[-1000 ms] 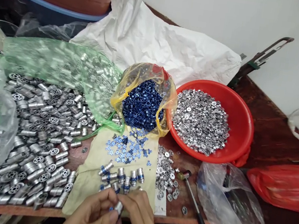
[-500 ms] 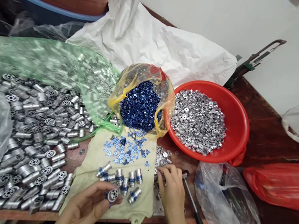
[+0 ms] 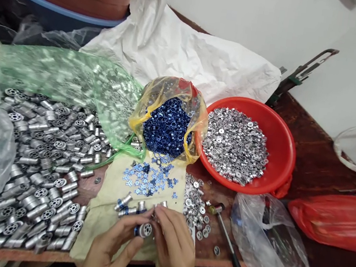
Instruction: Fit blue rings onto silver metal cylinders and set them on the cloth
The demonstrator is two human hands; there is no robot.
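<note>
My left hand (image 3: 117, 246) pinches a silver metal cylinder (image 3: 145, 230) fitted with a blue ring; its holed end faces up toward me. Beside it, my right hand (image 3: 174, 243) has its fingertips closed on a small round metal cap, mostly hidden by the fingers, close to the cylinder's end. Behind the hands, several silver cylinders with blue rings (image 3: 128, 211) lie on a pale cloth (image 3: 106, 194), some covered by my fingers. Blue three-armed pieces (image 3: 148, 178) are scattered farther up the cloth. Loose small round metal caps (image 3: 198, 209) lie to its right.
A hammer (image 3: 231, 247) lies at right, its handle past the table edge. Plain cylinders (image 3: 43, 167) heap at left by a green bag (image 3: 57, 72). A yellow bag (image 3: 136, 121) of blue rings and a red basin (image 3: 281, 152) of caps stand behind. Clear plastic (image 3: 269, 239) lies at right.
My right hand has moved left from the loose caps to the cylinder, pinching a small metal piece. My left hand has shifted slightly right, still holding the cylinder. The hammer head is now uncovered.
</note>
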